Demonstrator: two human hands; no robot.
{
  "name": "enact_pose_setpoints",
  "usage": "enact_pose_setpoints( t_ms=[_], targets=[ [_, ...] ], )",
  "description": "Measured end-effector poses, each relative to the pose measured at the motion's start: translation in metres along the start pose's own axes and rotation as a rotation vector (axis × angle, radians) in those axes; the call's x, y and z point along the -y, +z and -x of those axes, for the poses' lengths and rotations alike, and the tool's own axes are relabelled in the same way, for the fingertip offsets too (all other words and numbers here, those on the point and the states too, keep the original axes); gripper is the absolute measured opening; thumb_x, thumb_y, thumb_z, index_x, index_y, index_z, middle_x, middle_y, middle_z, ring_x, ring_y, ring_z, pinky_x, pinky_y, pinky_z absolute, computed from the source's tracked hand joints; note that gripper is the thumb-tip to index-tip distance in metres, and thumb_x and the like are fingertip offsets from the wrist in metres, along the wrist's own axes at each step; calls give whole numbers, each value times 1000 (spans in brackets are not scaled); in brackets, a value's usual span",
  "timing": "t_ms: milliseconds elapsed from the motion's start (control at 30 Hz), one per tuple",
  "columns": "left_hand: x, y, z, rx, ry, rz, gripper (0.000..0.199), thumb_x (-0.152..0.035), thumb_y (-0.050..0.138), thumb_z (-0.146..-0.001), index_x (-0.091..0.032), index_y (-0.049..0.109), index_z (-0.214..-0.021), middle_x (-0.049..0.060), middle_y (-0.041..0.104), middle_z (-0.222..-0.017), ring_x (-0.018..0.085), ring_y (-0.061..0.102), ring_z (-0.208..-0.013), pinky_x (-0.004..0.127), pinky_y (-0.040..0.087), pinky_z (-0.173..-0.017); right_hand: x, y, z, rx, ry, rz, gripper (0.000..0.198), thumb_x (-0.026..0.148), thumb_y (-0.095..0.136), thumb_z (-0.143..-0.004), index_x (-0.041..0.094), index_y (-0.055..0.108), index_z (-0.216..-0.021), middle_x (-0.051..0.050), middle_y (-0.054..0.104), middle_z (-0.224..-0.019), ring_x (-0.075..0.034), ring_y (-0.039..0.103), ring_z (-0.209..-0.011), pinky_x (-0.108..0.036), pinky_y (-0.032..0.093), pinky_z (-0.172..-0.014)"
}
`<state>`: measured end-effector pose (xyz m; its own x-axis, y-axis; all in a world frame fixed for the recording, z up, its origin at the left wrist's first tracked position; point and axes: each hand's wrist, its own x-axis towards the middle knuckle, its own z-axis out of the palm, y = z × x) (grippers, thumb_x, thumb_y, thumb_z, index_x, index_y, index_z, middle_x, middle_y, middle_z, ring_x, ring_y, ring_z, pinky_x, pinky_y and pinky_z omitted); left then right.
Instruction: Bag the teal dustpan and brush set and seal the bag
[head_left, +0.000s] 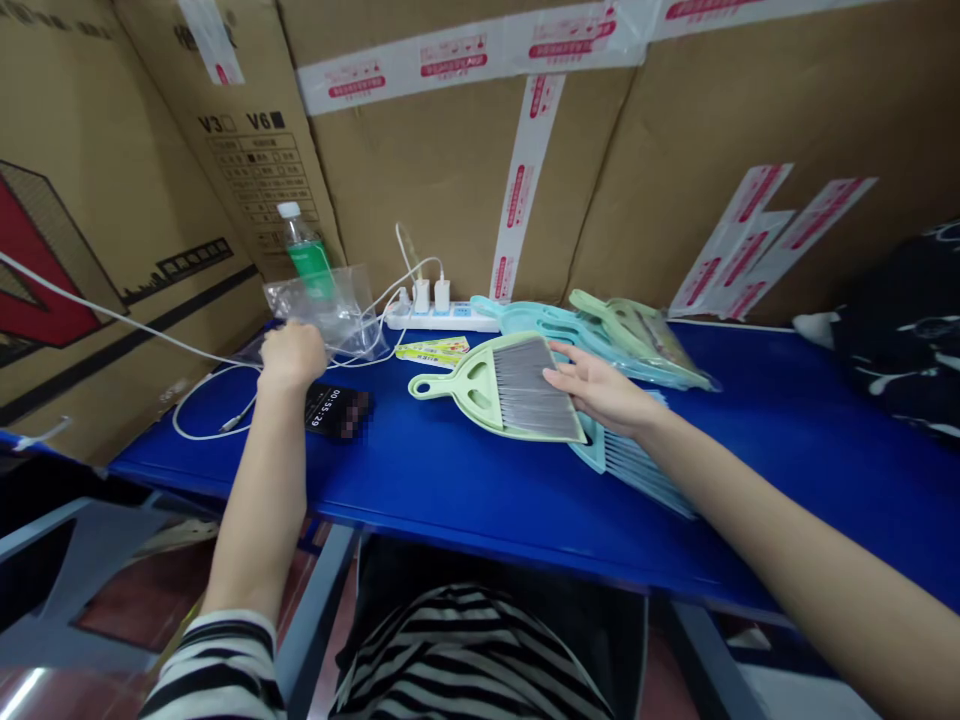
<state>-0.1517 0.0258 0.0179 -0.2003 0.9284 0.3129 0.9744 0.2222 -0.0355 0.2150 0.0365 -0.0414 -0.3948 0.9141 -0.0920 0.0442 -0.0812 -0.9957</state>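
My right hand [604, 388] grips the right edge of a pale green dustpan [472, 412], its thumb lying over the grey bristles of the brush [529, 385] nested in the pan. The pan's handle points left. Below my right hand, a light blue brush [645, 465] with blue bristles lies on the table, partly covered by the green pan and my arm. At the left, my left hand [294, 352] is closed at the lower edge of a crumpled clear plastic bag [341, 300]; its fingertips are hidden from view.
Behind stand a bottle [306, 250] with a green label and a power strip [450, 316] with white cables. Bagged blue [547, 320] and green dustpans [637, 330] lie at the back of the blue table [450, 490]. A phone [337, 410] and a yellow-green packet [433, 351] lie nearer. Cardboard [442, 150] walls the back.
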Motion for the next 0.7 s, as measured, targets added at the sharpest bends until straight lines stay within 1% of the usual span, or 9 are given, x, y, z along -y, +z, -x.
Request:
enact_pose_setpoints(
  t_ms=[67,100,200,300,367,433,467,600,700],
  targets=[
    [-4,1,1,149,-125,-74,31,-14,56,-76,-9,74,-100,27,56,-134,58,44,-126,79,45,-83,-1,-2,-1,19,-6,17,61,31,65,-88,25,38,-142,-8,73,-110,-23,71,-97,-40,59,-84],
    [-7,0,2,158,-143,-92,30,-16,58,-76,-12,74,-100,24,51,-141,60,35,-132,82,41,-85,-1,-2,-1,26,-6,25,62,31,65,-88,25,38,-143,-8,72,-110,-22,71,-97,-40,59,-83],
    [-19,-7,11,-58,-5,-60,23,-25,63,-79,-19,76,-97,15,44,-150,58,19,-140,86,29,-94,0,-2,0,27,22,49,63,29,63,-89,24,35,-146,-9,72,-110,-22,70,-96,-39,59,-82],
    [-39,-12,20,-216,278,45,27,-29,54,-90,-19,73,-107,13,49,-146,46,33,-139,73,33,-106,2,-1,0,-12,67,74,66,26,59,-92,21,29,-150,-10,72,-110,-21,70,-96,-37,60,-81],
    [-58,-11,27,-120,551,110,33,-33,46,-96,-18,70,-114,14,59,-134,36,49,-129,59,41,-106,3,-1,0,-29,59,86,68,27,57,-93,21,24,-152,-10,72,-109,-21,69,-97,-37,60,-82],
    [-77,-4,35,32,831,168,39,-38,46,-98,-18,61,-127,13,62,-130,28,56,-122,49,45,-106,3,-2,0,-36,23,102,69,28,55,-94,22,20,-154,-9,72,-108,-21,69,-97,-39,59,-82],
    [-85,1,38,66,898,181,43,-39,48,-98,-15,55,-133,14,62,-130,27,57,-122,45,46,-105,3,-3,0,-43,6,123,68,28,53,-95,23,20,-154,-9,72,-107,-22,69,-96,-40,59,-83],
    [-104,20,48,49,936,125,42,-26,44,-99,-11,45,-139,16,65,-119,26,63,-112,40,52,-94,4,-9,0,-75,-62,373,61,29,48,-94,25,26,-151,-7,71,-100,-23,69,-84,-45,60,-76],
    [-108,23,51,-22,943,114,44,-23,43,-99,-10,40,-142,17,63,-121,28,60,-117,41,52,-93,11,-10,6,-246,-304,760,49,26,46,-92,23,46,-140,-11,66,-108,-25,67,-85,-50,57,-81]
  ],
)
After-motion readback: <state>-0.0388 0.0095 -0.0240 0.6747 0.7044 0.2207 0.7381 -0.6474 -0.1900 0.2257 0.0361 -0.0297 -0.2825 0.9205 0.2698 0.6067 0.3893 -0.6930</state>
